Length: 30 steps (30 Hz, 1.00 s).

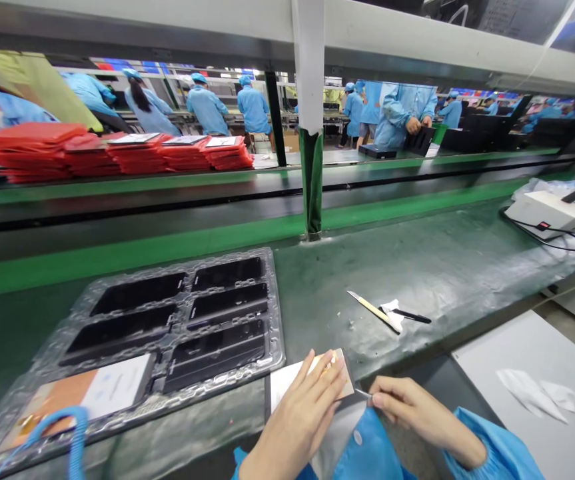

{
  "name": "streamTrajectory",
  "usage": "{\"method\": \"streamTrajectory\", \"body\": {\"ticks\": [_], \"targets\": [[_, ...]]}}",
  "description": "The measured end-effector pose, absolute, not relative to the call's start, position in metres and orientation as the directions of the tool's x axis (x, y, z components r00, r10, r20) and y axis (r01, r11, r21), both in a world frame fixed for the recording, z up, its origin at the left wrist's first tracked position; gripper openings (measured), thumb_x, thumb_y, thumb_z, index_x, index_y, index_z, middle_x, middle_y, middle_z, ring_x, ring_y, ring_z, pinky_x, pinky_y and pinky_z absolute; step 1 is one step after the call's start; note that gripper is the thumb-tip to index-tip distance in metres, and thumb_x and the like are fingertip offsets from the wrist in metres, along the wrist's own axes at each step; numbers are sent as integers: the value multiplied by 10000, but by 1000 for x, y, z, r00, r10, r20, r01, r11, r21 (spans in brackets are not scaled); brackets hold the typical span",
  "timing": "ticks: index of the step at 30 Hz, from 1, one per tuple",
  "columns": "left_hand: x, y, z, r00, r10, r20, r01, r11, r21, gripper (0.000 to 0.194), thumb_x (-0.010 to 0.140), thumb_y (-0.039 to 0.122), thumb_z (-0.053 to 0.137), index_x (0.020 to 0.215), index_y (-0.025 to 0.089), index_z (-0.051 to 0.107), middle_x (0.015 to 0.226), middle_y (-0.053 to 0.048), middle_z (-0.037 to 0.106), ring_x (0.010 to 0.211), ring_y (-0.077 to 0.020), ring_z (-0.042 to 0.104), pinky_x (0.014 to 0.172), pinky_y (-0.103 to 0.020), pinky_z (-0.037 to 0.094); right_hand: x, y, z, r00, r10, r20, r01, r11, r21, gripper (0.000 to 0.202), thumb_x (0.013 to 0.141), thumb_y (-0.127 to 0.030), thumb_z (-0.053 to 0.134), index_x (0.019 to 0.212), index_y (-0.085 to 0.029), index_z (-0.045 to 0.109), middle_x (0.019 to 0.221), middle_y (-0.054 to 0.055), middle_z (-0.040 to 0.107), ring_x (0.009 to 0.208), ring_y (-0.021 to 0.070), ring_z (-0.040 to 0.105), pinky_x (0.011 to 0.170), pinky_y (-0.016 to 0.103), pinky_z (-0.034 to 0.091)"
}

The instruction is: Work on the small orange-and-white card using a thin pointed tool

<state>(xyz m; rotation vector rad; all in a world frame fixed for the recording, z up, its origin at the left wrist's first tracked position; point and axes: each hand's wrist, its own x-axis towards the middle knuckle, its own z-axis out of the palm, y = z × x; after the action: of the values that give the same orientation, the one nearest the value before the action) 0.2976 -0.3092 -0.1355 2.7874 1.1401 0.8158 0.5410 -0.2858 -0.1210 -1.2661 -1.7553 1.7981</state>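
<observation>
My left hand (pixel 302 413) lies flat with its fingers stretched over a flat phone-sized panel (pixel 283 381), white on one part and copper-orange at the far end. The panel rests at the bench's front edge. Between thumb and fingers, my right hand (pixel 407 405) pinches a thin metal tool (pixel 363 393); its tip meets the panel's right edge, and its grip end is hidden in the hand. Left of my hands, a clear plastic tray (pixel 278 320) holds several black phone screens (pixel 230 303). A similar white and orange panel (pixel 117 387) lies in its front left slot.
A yellow-handled scalpel (pixel 374 310), a black pen-like tool (pixel 412 315) and a white scrap (pixel 391 308) lie beyond my hands. A blue coiled cord (pixel 78 440) crosses the tray's front. A white device (pixel 547 213) with cables stands right. Red packets (pixel 137 153) and co-workers are behind.
</observation>
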Motion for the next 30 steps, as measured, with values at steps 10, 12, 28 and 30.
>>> {"method": "streamTrajectory", "body": {"ticks": [10, 12, 28, 30], "targets": [[320, -299, -126, 688, 603, 403, 593, -788, 167, 459, 969, 34, 369, 1415, 118, 437, 1437, -114, 545, 1409, -251, 394, 1129, -539, 407, 562, -296, -125, -461, 826, -323, 333, -177, -926, 477, 847, -684, 534, 764, -216, 489, 617, -69, 377, 588, 128, 330, 565, 272, 244], [323, -296, -130, 689, 607, 396, 601, -784, 155, 501, 932, -14, 355, 1402, 127, 455, 1453, -95, 531, 1413, -258, 386, 1132, -530, 410, 565, -297, -124, -442, 831, -338, 352, -186, -917, 477, 843, -682, 537, 752, -215, 498, 618, -64, 389, 592, 132, 339, 566, 274, 246], [318, -299, -135, 593, 634, 497, 660, -736, 150, 298, 1020, 178, 399, 1257, 164, 579, 1333, -90, 642, 1306, -237, 542, 1074, -493, 482, 543, -312, -138, -359, 880, -311, 366, -174, -914, 560, 875, -724, 413, 722, -203, 546, 508, -75, 357, 505, 125, 339, 538, 276, 275], [319, -299, -139, 571, 628, 530, 665, -732, 150, 291, 1018, 171, 401, 1239, 165, 591, 1317, -85, 655, 1306, -237, 542, 1078, -486, 480, 542, -313, -137, -364, 874, -323, 341, -198, -919, 525, 844, -729, 477, 764, -212, 524, 518, -82, 378, 504, 123, 351, 527, 266, 274]]}}
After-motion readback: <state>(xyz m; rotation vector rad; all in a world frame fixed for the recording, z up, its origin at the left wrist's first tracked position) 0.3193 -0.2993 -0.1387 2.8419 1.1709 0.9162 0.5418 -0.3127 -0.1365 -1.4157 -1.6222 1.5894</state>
